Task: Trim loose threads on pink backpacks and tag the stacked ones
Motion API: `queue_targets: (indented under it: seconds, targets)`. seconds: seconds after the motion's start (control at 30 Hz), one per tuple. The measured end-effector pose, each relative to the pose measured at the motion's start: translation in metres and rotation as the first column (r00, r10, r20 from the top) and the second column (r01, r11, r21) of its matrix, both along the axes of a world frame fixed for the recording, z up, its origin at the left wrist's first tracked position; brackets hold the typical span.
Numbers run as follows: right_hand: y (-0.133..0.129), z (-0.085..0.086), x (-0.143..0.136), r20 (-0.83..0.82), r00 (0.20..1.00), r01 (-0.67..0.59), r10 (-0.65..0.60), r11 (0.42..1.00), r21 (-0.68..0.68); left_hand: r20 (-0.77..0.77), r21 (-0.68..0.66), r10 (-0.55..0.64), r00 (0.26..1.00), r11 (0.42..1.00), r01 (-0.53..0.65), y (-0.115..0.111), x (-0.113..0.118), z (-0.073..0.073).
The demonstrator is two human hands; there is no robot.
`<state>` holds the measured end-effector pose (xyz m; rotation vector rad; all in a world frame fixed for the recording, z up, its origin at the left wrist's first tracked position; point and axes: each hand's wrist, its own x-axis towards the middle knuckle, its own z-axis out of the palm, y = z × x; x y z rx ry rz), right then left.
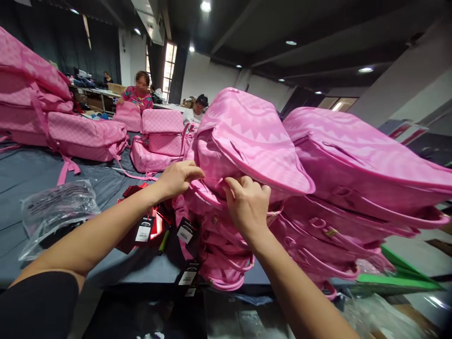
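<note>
At the left, we see pink checked bags [88,136] on the grey worktop [17,188], with a clear plastic bag [60,207] nearer us. Our left arm [106,230] slants up from the lower left to the left hand [183,176], its back turned up, thumb and fingertips pinching one end of a thin reddish strand [213,179]. Below that wrist we have black-and-white tags [144,230]. In the middle, the backpack [247,127] before us tops a pink stack on the worktop: two-toned pink, bulging, with pale jagged bands across its front, a piped edge and a zip running along its side. The strand spans its near end. Our right arm [289,282] rises from the lower right; the right hand [249,202], knuckles up, pinches the strand's other end between thumb and forefinger, the remaining fingers curled. Farthest right, similar backpacks [353,141] lie piled just beside.
</note>
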<state>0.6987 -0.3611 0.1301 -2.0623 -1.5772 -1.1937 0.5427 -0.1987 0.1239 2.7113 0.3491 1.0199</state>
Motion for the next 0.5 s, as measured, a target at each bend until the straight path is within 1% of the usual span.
queue_targets:
  seconds: [0.03, 0.1, 0.23, 0.3, 0.4, 0.5]
  targets:
    - [0.001, -0.001, 0.000, 0.018, 1.000, 0.000, 0.000, 1.000, 0.017, 0.031, -0.023, -0.034, 0.999, 0.999, 0.035, 0.003, 0.000, 0.000]
    - [0.002, -0.005, 0.002, 0.062, 0.998, -0.016, 0.013, 0.999, 0.050, 0.060, -0.058, -0.066, 0.996, 0.996, 0.070, 0.008, -0.003, -0.002]
    - [0.004, -0.010, 0.006, 0.121, 0.992, -0.057, 0.046, 0.995, 0.086, 0.027, -0.132, -0.078, 0.997, 0.988, 0.081, 0.008, -0.006, -0.006]
    - [0.005, -0.011, 0.006, 0.127, 0.990, -0.066, 0.055, 0.994, 0.090, -0.013, -0.152, -0.080, 0.997, 0.985, 0.077, 0.006, -0.002, -0.008]
    - [0.004, -0.010, 0.008, 0.131, 0.988, -0.095, 0.084, 0.992, 0.081, -0.052, -0.165, -0.096, 0.994, 0.983, 0.086, 0.000, 0.011, -0.006]
    - [-0.002, -0.008, 0.010, 0.117, 0.982, -0.157, 0.147, 0.984, 0.082, -0.011, -0.204, -0.153, 0.988, 0.968, 0.148, -0.006, 0.022, -0.002]
